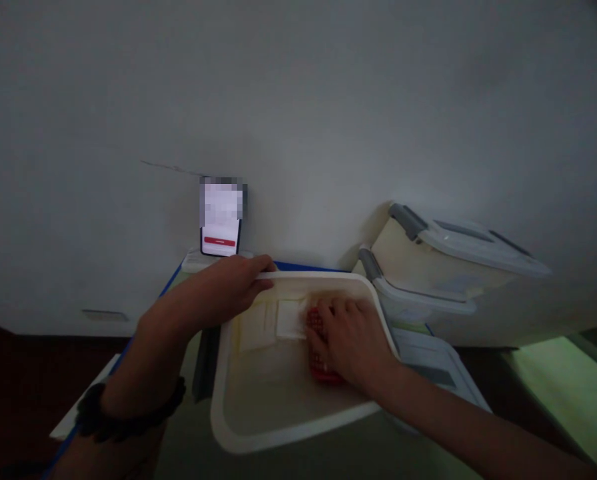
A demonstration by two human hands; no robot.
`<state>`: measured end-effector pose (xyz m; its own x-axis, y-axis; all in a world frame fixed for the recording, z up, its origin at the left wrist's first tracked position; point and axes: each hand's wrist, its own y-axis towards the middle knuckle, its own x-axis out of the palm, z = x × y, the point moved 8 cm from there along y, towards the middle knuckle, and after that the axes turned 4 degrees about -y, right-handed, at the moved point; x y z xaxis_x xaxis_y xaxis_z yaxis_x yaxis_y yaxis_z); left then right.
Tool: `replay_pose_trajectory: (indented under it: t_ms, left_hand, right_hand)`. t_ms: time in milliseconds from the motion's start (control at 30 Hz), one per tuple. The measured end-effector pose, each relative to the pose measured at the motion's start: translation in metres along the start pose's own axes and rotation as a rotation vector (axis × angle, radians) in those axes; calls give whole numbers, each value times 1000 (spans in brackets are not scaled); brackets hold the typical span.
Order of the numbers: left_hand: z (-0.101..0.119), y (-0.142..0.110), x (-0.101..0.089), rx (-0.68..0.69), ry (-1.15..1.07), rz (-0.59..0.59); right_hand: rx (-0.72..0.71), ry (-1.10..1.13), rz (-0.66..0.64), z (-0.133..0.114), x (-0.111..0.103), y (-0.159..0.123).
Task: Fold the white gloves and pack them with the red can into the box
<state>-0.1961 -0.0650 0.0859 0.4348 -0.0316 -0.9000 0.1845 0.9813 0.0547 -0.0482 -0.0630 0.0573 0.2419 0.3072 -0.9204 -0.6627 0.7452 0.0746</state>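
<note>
A white plastic bin [298, 427] stands in front of me, tilted slightly in view. My left hand [241, 283] grips its far left rim, thumb inside and fingers outside. Inside the bin, my right hand [356, 340] is closed over a small red basket [323, 373] with a grid of holes, near the right wall. Part of the basket is hidden under my fingers. Beside it, against the far wall of the bin, lie flat white packets [258, 327], whose kind I cannot make out.
A phone [221, 227] with a lit screen leans against the wall behind the bin. At the right, lidded storage boxes [428, 267] with grey latches are stacked. Another grey-white lid [433, 367] lies nearer. A blue-edged table [308, 265] holds the bin.
</note>
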Motion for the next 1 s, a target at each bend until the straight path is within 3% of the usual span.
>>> replay_pose_trajectory:
  t_ms: [267, 533, 667, 767, 867, 1000]
  left_hand:
    - [-10, 6, 5, -3, -33, -10]
    - [-8, 14, 19, -6, 10, -83]
    - [-2, 18, 24, -13, 20, -96]
    - [1, 21, 26, -23, -8, -83]
    - [3, 22, 27, -39, -33, -52]
    - [14, 20, 31, 37, -121, -94]
  right_hand:
    - [-116, 172, 137, 14, -6, -7]
    - [-157, 435, 281, 52, -22, -29]
    - [-109, 556, 311, 71, -18, -44]
    - [17, 641, 344, 92, -11, -56]
    - [156, 712, 278, 114, 7, -67]
    - [186, 690, 77, 128, 38, -79]
